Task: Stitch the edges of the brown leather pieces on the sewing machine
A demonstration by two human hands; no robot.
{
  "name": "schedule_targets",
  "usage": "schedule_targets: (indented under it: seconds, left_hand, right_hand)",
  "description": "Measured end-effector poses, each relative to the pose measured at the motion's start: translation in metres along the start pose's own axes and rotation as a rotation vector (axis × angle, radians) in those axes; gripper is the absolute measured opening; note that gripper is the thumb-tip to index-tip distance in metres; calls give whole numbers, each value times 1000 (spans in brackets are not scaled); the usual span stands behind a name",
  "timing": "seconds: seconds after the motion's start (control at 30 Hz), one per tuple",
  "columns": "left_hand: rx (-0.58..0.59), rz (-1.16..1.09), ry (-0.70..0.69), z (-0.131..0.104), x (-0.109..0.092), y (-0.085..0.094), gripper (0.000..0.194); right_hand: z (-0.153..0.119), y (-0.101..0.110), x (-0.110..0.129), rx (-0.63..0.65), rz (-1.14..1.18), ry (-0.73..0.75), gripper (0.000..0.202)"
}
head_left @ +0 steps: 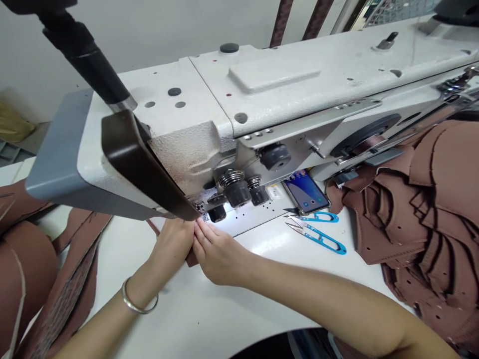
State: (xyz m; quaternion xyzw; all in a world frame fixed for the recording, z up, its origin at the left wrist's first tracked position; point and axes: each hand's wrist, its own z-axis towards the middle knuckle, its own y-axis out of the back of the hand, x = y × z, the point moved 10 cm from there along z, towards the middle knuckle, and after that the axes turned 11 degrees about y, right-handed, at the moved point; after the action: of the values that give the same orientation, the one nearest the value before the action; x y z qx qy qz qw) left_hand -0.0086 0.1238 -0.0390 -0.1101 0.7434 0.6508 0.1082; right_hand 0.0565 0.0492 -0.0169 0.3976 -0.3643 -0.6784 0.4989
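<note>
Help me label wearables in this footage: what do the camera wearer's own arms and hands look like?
The left hand and right hand are both ungloved, and both forearms are bare, with no sleeve showing on either. A narrow, rounded, shiny silver-coloured bangle circles the left wrist; the right wrist has none.

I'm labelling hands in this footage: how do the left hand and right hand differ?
The left hand has a silver bangle around its forearm; the right hand has none. The left hand's fingers are mostly hidden, while several of the right hand's fingers show, lying close together. Both hands lie side by side at the brown piece, near the sewing machine.
</note>
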Motion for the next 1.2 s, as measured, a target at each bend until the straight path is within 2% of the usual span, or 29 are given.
schedule_targets:
  seconds: [0.3,0.53,0.6,0.73,0.83,0.97,1.13,1.2]
  left_hand:
    - [-37,-34,46,3,-2,7,14]
    - [0,141,-30,0,-16,4,19]
    - [-35,143,-43,-2,-18,6,22]
    - [-179,71,-102,-8,-22,15,29]
    - [-226,50,-101,-9,-20,16,31]
    - [-182,78,-67,-6,-20,14,30]
    - [-159,288,79,-6,-12,14,14]
    - [-171,226,119,-4,-7,16,11]
  right_hand:
    - [1,2,-2,-7,-30,-11,41]
    - [1,-1,-2,19,4,-18,42]
    - [1,-2,-2,33,6,-13,42]
    - [2,-1,-1,50,10,6,41]
    - [1,-1,-1,58,25,13,41]
    - [1,0,-1,52,31,18,42]
    - [-1,-1,1,42,32,24,41]
    - [-2,1,2,5,36,17,38]
